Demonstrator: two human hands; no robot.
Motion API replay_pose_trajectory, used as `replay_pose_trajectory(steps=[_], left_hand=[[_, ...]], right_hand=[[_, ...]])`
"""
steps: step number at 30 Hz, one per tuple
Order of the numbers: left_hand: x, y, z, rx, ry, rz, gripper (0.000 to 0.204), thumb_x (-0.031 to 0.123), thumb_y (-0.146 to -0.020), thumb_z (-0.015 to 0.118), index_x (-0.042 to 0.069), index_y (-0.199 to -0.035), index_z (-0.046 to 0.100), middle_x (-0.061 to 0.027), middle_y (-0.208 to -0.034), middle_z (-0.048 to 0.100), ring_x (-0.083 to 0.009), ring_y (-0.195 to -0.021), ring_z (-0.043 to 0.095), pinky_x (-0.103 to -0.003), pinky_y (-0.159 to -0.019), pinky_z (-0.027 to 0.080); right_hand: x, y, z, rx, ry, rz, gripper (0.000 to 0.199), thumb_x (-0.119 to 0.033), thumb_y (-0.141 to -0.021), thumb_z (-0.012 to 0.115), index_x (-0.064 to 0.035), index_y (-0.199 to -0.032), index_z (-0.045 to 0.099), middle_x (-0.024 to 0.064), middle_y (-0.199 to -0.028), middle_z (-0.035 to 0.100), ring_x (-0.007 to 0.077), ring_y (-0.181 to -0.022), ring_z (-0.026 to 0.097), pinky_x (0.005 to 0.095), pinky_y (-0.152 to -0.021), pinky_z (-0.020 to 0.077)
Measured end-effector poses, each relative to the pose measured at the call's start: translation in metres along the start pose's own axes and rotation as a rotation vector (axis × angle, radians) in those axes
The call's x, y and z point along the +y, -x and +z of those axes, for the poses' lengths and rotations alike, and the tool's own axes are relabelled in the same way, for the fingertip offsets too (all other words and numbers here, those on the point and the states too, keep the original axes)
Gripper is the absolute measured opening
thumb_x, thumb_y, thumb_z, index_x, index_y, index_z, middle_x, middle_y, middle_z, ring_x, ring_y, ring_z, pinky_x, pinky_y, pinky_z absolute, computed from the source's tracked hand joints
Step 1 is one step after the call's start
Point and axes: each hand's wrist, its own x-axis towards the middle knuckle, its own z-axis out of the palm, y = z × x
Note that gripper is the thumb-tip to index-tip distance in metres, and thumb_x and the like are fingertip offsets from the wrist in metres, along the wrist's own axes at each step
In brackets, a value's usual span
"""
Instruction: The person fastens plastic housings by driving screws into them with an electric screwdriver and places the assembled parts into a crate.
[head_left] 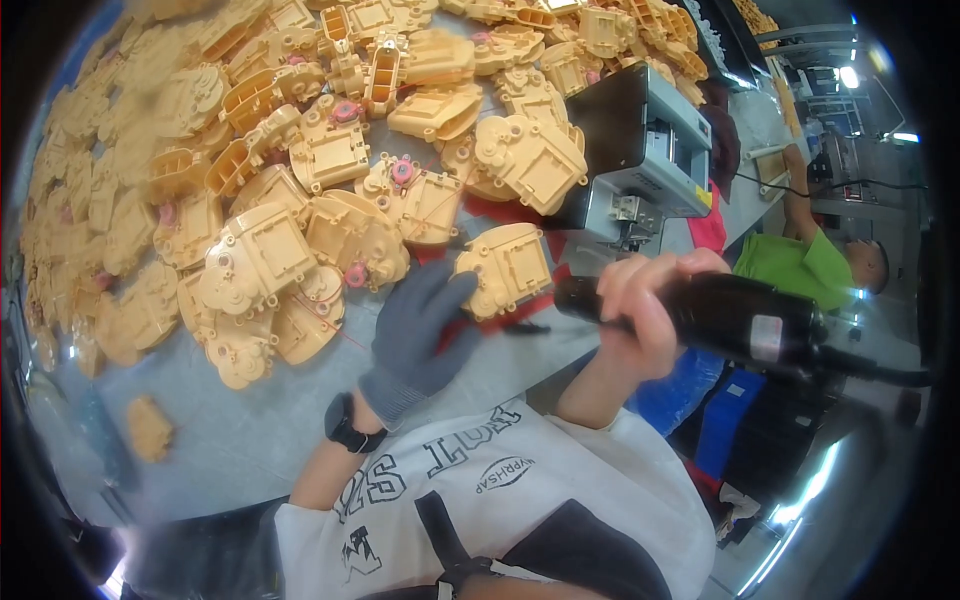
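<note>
Wrapped around a black, corded, barrel-shaped power tool (745, 318), the bare right hand (642, 312) has its fingers closed on the body near the front end, which points left toward a pale yellow plastic housing (512, 268). That housing lies before the person, between the two hands, with its square recessed side up; the tool's tip is just beside its right edge, apart from it. The left hand (418, 322), in a dark grey knitted glove, touches the housing's left edge with a finger lapping over the rim; whether it pinches the part from beneath cannot be told. A black wristwatch (353, 424) sits on the left wrist. Beneath and around the housing, patches of a red sheet (562, 245) show on the grey tabletop (260, 435). Many more pale yellow plastic housings (262, 258) are heaped across the left and far side, some carrying round pinkish-red parts (403, 172), and one small yellow plastic piece (150, 428) lies apart near the left edge. Just beyond the housing, to the right, stands a grey-and-black box-shaped machine (665, 140). Farther right, another person in a bright green shirt (795, 272) reaches out an arm.
</note>
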Motion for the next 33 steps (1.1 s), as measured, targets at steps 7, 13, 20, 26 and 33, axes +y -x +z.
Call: replay_pose_trajectory(steps=[7, 13, 20, 26, 33], left_hand=[[-0.001, -0.001, 0.001, 0.002, -0.003, 0.001, 0.061, 0.004, -0.060, 0.070, 0.004, -0.117, 0.048, -0.0198, -0.115, 0.053, -0.0357, -0.102, 0.053, -0.041, -0.085, 0.043], [-0.005, 0.000, 0.001, 0.010, -0.005, 0.016, 0.062, 0.005, -0.059, 0.070, 0.004, -0.117, 0.049, -0.0199, -0.114, 0.052, -0.0360, -0.101, 0.054, -0.040, -0.083, 0.044], [-0.005, -0.002, 0.000, -0.021, -0.026, 0.012, 0.063, 0.004, -0.057, 0.071, 0.004, -0.117, 0.049, -0.0200, -0.114, 0.052, -0.0365, -0.101, 0.053, -0.040, -0.082, 0.044], [-0.002, 0.000, 0.005, 0.027, -0.027, 0.028, 0.066, 0.005, -0.058, 0.072, 0.003, -0.119, 0.048, -0.0196, -0.116, 0.053, -0.0356, -0.105, 0.053, -0.040, -0.087, 0.043], [-0.004, -0.001, 0.008, 0.048, -0.050, 0.012, 0.065, 0.005, -0.060, 0.071, 0.003, -0.121, 0.048, -0.0188, -0.116, 0.053, -0.0352, -0.105, 0.052, -0.039, -0.088, 0.042]], right_hand=[[0.001, -0.001, 0.002, -0.011, 0.010, 0.027, 0.042, 0.002, -0.072, 0.056, -0.0046, -0.108, 0.035, 0.0069, -0.063, 0.050, 0.0159, -0.048, 0.047, 0.0298, -0.048, 0.0426], [0.006, -0.003, 0.007, -0.088, 0.032, 0.071, 0.039, 0.001, -0.071, 0.054, -0.0056, -0.105, 0.037, 0.0065, -0.062, 0.049, 0.0157, -0.047, 0.047, 0.0287, -0.049, 0.0408], [0.009, -0.002, -0.001, -0.208, -0.032, 0.065, 0.039, 0.001, -0.071, 0.054, -0.0062, -0.105, 0.038, 0.0068, -0.065, 0.050, 0.0159, -0.049, 0.049, 0.0290, -0.051, 0.0420], [0.011, 0.004, -0.005, -0.292, -0.033, 0.008, 0.043, 0.003, -0.069, 0.059, -0.0063, -0.105, 0.038, 0.0078, -0.066, 0.051, 0.0173, -0.050, 0.050, 0.0305, -0.051, 0.0427], [-0.006, -0.011, -0.055, 0.043, -0.219, 0.040, 0.045, -0.005, -0.072, 0.051, -0.0037, -0.115, 0.037, 0.0046, -0.065, 0.046, 0.0158, -0.050, 0.048, 0.0330, -0.056, 0.0423]])
